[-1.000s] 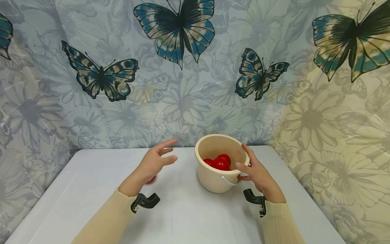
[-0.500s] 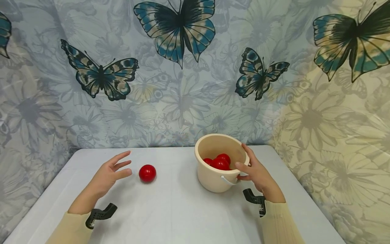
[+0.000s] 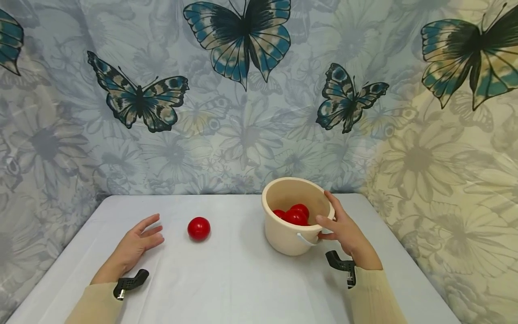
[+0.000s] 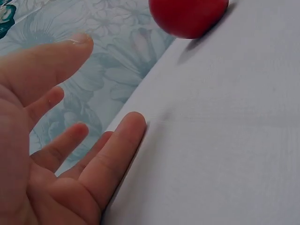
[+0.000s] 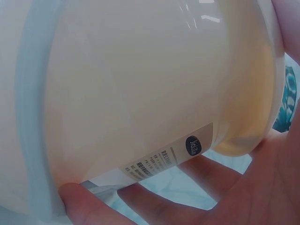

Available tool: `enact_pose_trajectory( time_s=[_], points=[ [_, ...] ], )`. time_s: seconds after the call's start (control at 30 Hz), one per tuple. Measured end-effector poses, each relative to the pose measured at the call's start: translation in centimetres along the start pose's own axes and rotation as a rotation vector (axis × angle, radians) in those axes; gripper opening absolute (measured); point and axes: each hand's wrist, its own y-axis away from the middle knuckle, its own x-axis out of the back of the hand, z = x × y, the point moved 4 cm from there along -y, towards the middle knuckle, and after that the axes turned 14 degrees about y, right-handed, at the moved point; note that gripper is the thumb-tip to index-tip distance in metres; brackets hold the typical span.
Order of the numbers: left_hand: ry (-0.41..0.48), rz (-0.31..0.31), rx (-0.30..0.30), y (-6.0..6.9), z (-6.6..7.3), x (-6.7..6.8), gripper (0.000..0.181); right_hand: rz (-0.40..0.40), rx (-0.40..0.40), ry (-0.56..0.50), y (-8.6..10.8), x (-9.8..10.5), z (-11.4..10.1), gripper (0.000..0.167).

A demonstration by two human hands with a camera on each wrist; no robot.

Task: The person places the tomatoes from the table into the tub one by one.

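On the white table sits a lone red ball [image 3: 198,229], also at the top of the left wrist view. To its left my left hand [image 3: 135,245] hovers low or rests by the cloth, fingers loosely extended, holding nothing and apart from the ball. My right hand [image 3: 346,231] grips the right side of a cream bucket [image 3: 283,238], thumb at the rim, other fingers around the outside. The bucket leans slightly. Several red balls [image 3: 296,217] lie inside it. Up close in the right wrist view, the bucket wall [image 5: 140,84] carries a printed label [image 5: 173,152] near the fingers.
A pale bucket handle [image 3: 304,240] hangs down the front side. The white table [image 3: 226,288] ends at a fabric backdrop [image 3: 243,148] with butterflies and flowers. Black wrist mounts [image 3: 131,282] sit on both forearms.
My left hand has drawn back leftward from in front of the lone ball, which now shows fully. My right hand keeps its grip on the bucket. The head view has shifted slightly.
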Motion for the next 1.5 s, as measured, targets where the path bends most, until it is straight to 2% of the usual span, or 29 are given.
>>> enact_pose_trajectory(
  time_s=[0.1, 0.23, 0.43, 0.73, 0.97, 1.2, 1.33, 1.5],
  points=[
    [0.011, -0.006, 0.002, -0.1, 0.0, -0.6, 0.079, 0.001, -0.001, 0.002, 0.0, 0.0, 0.0, 0.089],
    [0.080, -0.056, 0.020, -0.6, -0.4, -2.1, 0.080, 0.006, 0.001, 0.002, 0.0, 0.0, 0.1, 0.089],
    [0.112, -0.104, 0.055, -1.6, -1.0, -4.4, 0.082, 0.006, 0.005, 0.003, -0.2, 0.0, 0.3, 0.088],
    [0.142, -0.140, 0.060, -2.4, -1.4, -6.2, 0.085, 0.002, -0.004, 0.000, -0.3, 0.0, 0.2, 0.089],
    [0.138, -0.131, 0.092, -3.3, -1.8, -7.5, 0.086, 0.002, 0.000, 0.006, -0.2, 0.0, 0.2, 0.089],
    [0.082, -0.103, 0.111, -4.0, -1.9, -8.5, 0.084, -0.001, 0.011, -0.010, 0.0, 0.0, -0.3, 0.089],
    [0.046, -0.102, 0.100, -4.3, -1.9, -9.3, 0.080, -0.001, 0.008, -0.014, 0.1, 0.0, -0.5, 0.089],
    [-0.007, -0.120, 0.079, -4.7, -2.1, -11.1, 0.070, -0.001, 0.009, -0.017, 0.1, -0.1, -0.6, 0.089]
  ],
)
